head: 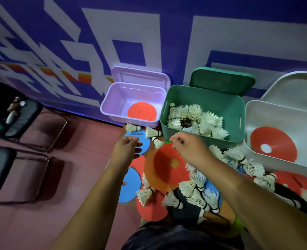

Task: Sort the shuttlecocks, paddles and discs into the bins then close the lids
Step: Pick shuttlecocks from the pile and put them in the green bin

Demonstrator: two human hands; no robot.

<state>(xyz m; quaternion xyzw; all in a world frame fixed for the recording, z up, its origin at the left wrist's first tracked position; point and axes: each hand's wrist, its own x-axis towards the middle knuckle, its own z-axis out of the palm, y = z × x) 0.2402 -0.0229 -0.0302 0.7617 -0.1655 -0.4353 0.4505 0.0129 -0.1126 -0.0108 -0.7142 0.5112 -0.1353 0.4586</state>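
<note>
while the right hand [187, 147] is held in front of the green bin [203, 96], an orange disc [154, 174] is pinched at its upper edge between the thumb and curled fingers, and it is kept tilted above the pile on the floor; a redder disc with a centre hole seems to be stacked against it, and a sliver of green is seen at the pinch, though how many discs are gripped cannot be told. the left hand [125, 148] is held over a blue disc [146, 142] on the floor, its fingers loosely curled with nothing seen between them; whether the disc is touched cannot be told. the lilac bin [113, 103] is set against the wall with its lid [140, 74] raised behind it, and a single red disc [141, 111] is lying inside. the green bin is partly filled with white shuttlecocks [194, 120], and its lid [221, 80] is propped up at the back. just beside it, the white bin [257, 123] is also open, and a red disc with a white centre [275, 143] is resting in it. loose shuttlecocks [199, 186] are scattered on the floor among further blue discs [131, 184] and red discs [150, 208], near the fronts of the bins. something dark is half buried under the pile, but what it is cannot be told. two dark chairs [41, 127] are seen at the left, well apart from the bins.
</note>
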